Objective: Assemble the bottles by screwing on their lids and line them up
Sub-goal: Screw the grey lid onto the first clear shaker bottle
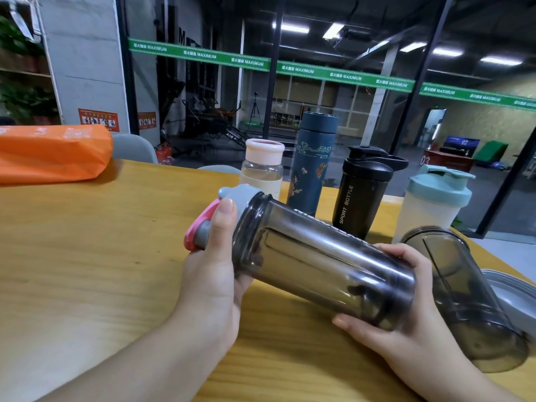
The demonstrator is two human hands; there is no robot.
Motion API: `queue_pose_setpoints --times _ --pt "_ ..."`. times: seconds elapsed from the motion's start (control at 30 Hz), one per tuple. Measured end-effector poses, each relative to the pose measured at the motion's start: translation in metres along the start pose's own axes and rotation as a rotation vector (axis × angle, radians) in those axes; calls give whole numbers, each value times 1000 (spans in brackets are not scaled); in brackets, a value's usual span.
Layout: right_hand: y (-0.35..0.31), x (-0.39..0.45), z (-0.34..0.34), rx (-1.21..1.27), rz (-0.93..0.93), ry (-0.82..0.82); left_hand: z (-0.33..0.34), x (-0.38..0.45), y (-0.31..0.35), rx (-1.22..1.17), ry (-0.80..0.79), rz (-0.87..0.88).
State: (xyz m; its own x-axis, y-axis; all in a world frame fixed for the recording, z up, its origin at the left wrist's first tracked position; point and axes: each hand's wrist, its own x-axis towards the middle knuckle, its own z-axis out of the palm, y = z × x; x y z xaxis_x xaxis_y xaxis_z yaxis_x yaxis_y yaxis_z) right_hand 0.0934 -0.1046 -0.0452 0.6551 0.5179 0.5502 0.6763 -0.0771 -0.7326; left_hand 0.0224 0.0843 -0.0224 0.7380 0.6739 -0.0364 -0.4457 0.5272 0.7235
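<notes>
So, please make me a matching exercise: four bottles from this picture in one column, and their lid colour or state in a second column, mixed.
Bottles:
1. Smoky transparent bottle held in both hands
2. Clear glass bottle
3. Black bottle marked SPORT BOTTLE
4. Frosted white shaker bottle

Lids:
A. teal
B. grey with pink
C. pale pink
D. black

Pairs: 1-B, 2-C, 3-D, 4-A
</notes>
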Motion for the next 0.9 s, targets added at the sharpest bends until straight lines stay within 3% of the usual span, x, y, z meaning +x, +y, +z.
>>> queue_pose_setpoints --times 0.23,0.4,0.63,0.8,0.9 --pt "10 4 0 -373 -391 95 0 4 2 3 28 -61" --pt "11 6 -1 -371 -415 99 -2 5 2 15 7 -87" --pt "4 6 1 -254 -284 45 -4 7 0 8 -53 -40" --pt "-4 2 0 67 50 -4 -7 7 0 1 -172 21" --pt "-4 5 -4 94 200 -68 -6 9 2 -4 -222 73"
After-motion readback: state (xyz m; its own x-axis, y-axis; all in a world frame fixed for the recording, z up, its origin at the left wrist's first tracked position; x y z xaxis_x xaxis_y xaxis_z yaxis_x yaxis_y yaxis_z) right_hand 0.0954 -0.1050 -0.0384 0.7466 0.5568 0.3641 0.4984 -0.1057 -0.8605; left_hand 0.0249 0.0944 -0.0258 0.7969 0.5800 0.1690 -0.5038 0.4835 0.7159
